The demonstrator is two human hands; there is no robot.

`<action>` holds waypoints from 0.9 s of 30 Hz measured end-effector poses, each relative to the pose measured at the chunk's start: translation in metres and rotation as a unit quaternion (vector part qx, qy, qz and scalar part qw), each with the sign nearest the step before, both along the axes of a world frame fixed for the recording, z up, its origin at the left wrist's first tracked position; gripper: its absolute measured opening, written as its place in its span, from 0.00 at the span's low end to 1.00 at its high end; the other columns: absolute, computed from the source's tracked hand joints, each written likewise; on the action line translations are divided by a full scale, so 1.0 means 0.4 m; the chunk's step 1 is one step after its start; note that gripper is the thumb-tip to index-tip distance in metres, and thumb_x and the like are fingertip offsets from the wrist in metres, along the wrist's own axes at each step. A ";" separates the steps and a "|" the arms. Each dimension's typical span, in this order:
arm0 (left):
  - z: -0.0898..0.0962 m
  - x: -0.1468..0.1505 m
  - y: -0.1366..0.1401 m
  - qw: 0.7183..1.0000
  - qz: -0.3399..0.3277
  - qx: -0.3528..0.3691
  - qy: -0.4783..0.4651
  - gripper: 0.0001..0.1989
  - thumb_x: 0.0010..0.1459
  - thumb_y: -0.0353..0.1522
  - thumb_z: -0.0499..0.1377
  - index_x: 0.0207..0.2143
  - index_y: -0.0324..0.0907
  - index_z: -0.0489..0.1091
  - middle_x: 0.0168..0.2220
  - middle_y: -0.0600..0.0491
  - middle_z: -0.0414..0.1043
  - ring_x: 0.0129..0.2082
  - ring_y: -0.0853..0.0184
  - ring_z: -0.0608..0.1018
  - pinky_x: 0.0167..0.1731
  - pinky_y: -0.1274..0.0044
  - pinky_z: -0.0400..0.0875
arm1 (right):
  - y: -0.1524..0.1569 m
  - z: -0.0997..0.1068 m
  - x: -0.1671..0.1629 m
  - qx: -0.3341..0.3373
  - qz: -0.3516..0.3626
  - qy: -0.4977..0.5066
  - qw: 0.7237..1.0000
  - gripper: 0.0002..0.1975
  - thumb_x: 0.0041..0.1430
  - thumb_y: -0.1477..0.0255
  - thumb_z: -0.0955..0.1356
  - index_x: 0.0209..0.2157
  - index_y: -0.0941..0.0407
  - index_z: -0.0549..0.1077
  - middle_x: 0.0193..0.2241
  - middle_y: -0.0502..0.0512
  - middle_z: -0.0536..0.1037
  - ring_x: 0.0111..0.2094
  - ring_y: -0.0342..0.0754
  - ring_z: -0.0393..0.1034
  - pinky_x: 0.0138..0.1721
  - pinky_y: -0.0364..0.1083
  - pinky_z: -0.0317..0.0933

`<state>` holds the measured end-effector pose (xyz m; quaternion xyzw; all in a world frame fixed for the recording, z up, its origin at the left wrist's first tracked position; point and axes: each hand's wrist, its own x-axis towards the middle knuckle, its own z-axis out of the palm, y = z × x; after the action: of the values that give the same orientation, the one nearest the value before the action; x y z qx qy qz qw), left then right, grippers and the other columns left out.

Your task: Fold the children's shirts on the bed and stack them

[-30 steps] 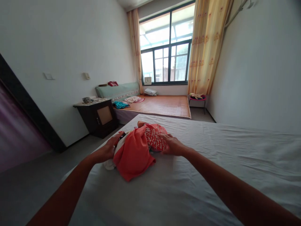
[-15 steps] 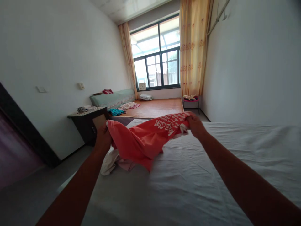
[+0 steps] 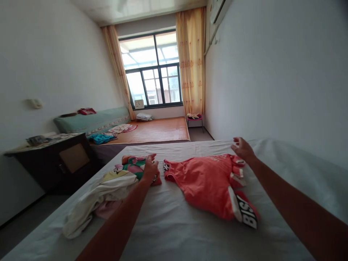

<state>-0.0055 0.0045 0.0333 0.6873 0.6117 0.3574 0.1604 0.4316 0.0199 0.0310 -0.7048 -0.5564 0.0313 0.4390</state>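
A red shirt (image 3: 206,181) with white lettering lies spread on the white bed sheet (image 3: 168,232), its black-and-white printed trim turned toward the lower right. My right hand (image 3: 243,148) hovers just past the shirt's upper right corner, fingers apart and holding nothing. Left of the shirt, my left hand (image 3: 151,168) is raised with its fingers loosely stretched, over or beside a colourful patterned garment (image 3: 133,165); whether it touches the cloth I cannot tell. A cream garment (image 3: 108,186) and a pink one (image 3: 104,209) are heaped nearer me, partly behind my left forearm.
Beyond the sheet stands a second bed with a brown mat (image 3: 160,130), with a teal cloth (image 3: 102,138) on it. A dark cabinet (image 3: 54,163) is at the left. A small stool (image 3: 195,119) stands below the curtain (image 3: 191,65), near the right wall.
The red shirt has gone from being held up between both hands to lying on the sheet, and both hands have let go. The view has turned to the right.
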 end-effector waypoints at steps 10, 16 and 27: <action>-0.135 -0.061 0.021 0.928 -0.070 0.030 0.366 0.19 0.64 0.35 0.46 0.53 0.44 0.67 0.54 0.43 0.67 0.57 0.53 0.64 0.59 0.55 0.44 | -0.071 -0.306 -0.010 -0.062 0.122 -0.158 0.978 0.18 0.56 0.62 0.61 0.45 0.52 0.73 0.50 0.62 0.74 0.53 0.57 0.65 0.56 0.55 0.55; -0.168 -0.082 0.018 0.936 -0.028 0.129 0.326 0.16 0.58 0.27 0.49 0.45 0.42 0.72 0.46 0.46 0.73 0.52 0.58 0.68 0.59 0.61 0.47 | -0.057 -0.331 0.033 -0.012 0.161 -0.155 0.975 0.21 0.57 0.60 0.60 0.45 0.54 0.74 0.48 0.59 0.76 0.51 0.56 0.68 0.55 0.55 0.58; -0.201 -0.091 0.034 0.946 -0.030 0.153 0.283 0.15 0.56 0.27 0.51 0.44 0.43 0.71 0.45 0.49 0.73 0.50 0.61 0.70 0.61 0.62 0.45 | -0.033 -0.374 0.055 0.004 0.162 -0.157 0.974 0.22 0.56 0.57 0.61 0.45 0.53 0.75 0.46 0.57 0.77 0.49 0.55 0.70 0.52 0.54 0.62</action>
<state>-0.0418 0.0181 -0.0470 0.7945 0.5490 0.2324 -0.1157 0.4536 0.0069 -0.1184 -0.5994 -0.7254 -0.0116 0.3381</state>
